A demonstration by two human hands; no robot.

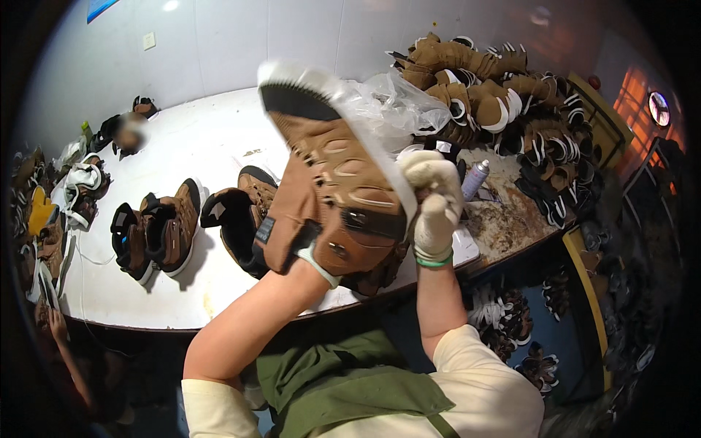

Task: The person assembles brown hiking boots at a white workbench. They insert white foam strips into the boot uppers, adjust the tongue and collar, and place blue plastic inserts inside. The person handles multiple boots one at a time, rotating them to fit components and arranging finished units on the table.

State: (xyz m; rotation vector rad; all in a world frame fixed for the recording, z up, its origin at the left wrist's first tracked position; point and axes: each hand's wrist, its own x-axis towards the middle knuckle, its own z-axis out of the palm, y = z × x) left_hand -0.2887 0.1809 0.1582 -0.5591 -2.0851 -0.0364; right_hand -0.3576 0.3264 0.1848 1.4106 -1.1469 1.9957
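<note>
A brown shoe (332, 175) with a black toe cap and pale sole edge is raised above the table, toe pointing up and away. My left hand (321, 266) wears a pale glove; only its cuff shows, the rest hidden in or behind the shoe it holds up. Beside the sole, on its right, my gloved right hand (436, 197) has its fingers curled in against the thumb. What sits between those fingers is too small to make out. Behind the held shoe another brown shoe (257, 191) stands on the white table (241, 303), partly covered.
A pair of brown shoes (171, 230) stands left of centre. Shoe uppers (482, 91) are heaped at the back right, beside clear plastic bags (398, 106). A spray can (475, 179) stands right of my right hand. Another person's hand (57, 321) shows far left.
</note>
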